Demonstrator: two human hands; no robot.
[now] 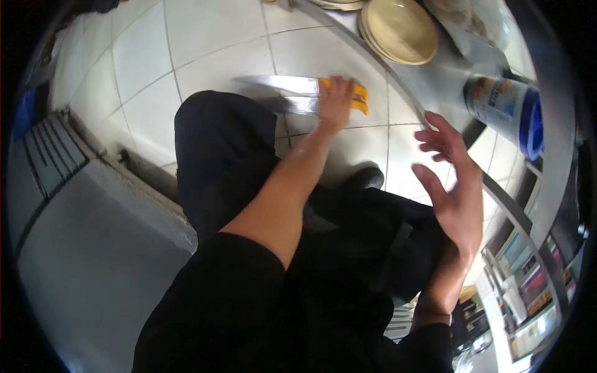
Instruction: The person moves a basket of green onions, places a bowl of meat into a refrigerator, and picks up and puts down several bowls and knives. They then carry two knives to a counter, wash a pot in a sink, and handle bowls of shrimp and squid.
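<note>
My left hand is closed over the yellow handles of two large knives at the top centre. Their blades point left above the white tiled floor; the upper knife and the lower knife lie roughly side by side. Part of each handle is hidden under my fingers. To the right, my right hand is held up empty beside the metal shelf edge, thumb and fingers spread and slightly curled.
Stacked cream bowls and a white tub with a blue lid are on the metal shelf at upper right. Beside the bowls is a clear plastic bag. A grey surface fills the lower left. My dark-clothed knees are below the knives.
</note>
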